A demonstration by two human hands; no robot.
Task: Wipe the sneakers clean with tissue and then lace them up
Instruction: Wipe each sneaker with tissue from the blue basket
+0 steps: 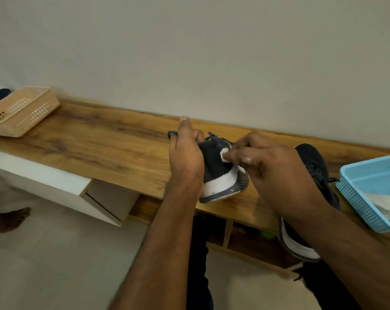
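Observation:
A dark navy sneaker (216, 166) with a white midsole lies tipped on its side on the wooden bench top (104, 142), heel toward me. My left hand (186, 157) grips its left side and holds it steady. My right hand (272, 166) pinches a small white tissue (225, 155) and presses it against the dark upper near the heel. The second dark sneaker (312, 173) lies to the right, largely hidden behind my right hand and forearm, its heel hanging over the bench's front edge.
A light blue plastic basket (355, 198) holding white tissue stands at the right edge. A beige perforated basket (21, 113) sits at the bench's far left. A pale wall runs behind. Open shelves and a white drawer unit lie below; someone's bare foot (12, 218) is on the floor at left.

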